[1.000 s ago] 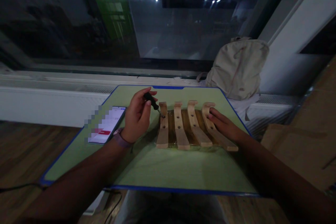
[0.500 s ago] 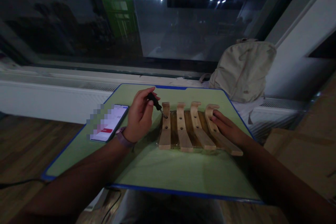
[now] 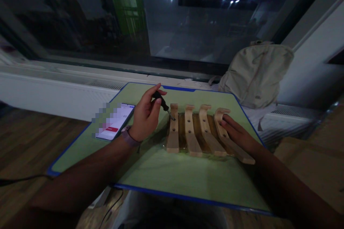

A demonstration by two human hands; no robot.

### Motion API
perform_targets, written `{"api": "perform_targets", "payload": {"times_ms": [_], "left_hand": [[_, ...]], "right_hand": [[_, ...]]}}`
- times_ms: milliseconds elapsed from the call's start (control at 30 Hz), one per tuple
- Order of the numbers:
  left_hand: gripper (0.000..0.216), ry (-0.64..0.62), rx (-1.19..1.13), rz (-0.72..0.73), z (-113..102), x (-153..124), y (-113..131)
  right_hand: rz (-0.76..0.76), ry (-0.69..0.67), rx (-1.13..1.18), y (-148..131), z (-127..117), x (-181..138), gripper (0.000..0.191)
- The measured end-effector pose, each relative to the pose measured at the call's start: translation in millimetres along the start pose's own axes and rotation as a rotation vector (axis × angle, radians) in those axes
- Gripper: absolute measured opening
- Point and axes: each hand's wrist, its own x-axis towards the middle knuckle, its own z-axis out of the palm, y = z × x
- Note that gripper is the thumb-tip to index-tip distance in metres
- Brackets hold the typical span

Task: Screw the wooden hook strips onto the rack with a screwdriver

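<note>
Several curved wooden hooks stand side by side on a brown, glossy base (image 3: 183,132) on the table. Each has two holes along its face. My left hand (image 3: 147,116) grips a black-handled screwdriver (image 3: 160,101), its metal tip at the upper hole of the leftmost wooden hook (image 3: 173,137). Whether a screw sits in that hole is too small to tell. At the other end, my right hand (image 3: 235,130) is closed around the edge of the rightmost wooden hook (image 3: 223,128); some of its fingers are hidden behind the piece.
A phone (image 3: 115,121) with a lit screen lies on the green, blue-edged table (image 3: 161,173), left of my left hand. Behind the table's right corner a beige backpack (image 3: 258,75) leans near the window. A cardboard box (image 3: 309,171) is on the right.
The whole view has shifted slightly, so everything appears a little further right. Both hands keep their holds, and the screwdriver tip stays at the same hole.
</note>
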Motion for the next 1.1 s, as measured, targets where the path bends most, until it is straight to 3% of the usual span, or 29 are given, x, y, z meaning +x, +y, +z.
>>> {"api": "perform_targets", "payload": {"times_ms": [267, 533, 767, 933, 1100], "left_hand": [[0.043, 0.039, -0.082, -0.003, 1.1, 0.3, -7.2], [0.026, 0.028, -0.134, -0.009, 2.1, 2.4, -0.3], [0.025, 0.046, 0.020, 0.049, -0.3, 5.0, 0.7], [0.038, 0.012, -0.123, -0.026, 3.0, 1.4, -2.1], [0.033, -0.029, -0.130, 0.008, 5.5, -3.5, -1.3]], "right_hand": [[-0.001, 0.008, -0.023, -2.8, -0.7, 0.4, 0.037], [0.023, -0.003, -0.012, -2.5, -0.9, -0.6, 0.041], [0.019, 0.024, -0.020, 1.5, -1.2, -0.4, 0.048], [0.078, 0.053, 0.000, 9.5, -1.4, -0.9, 0.055], [0.108, 0.051, -0.007, 11.0, -1.1, -1.9, 0.062]]}}
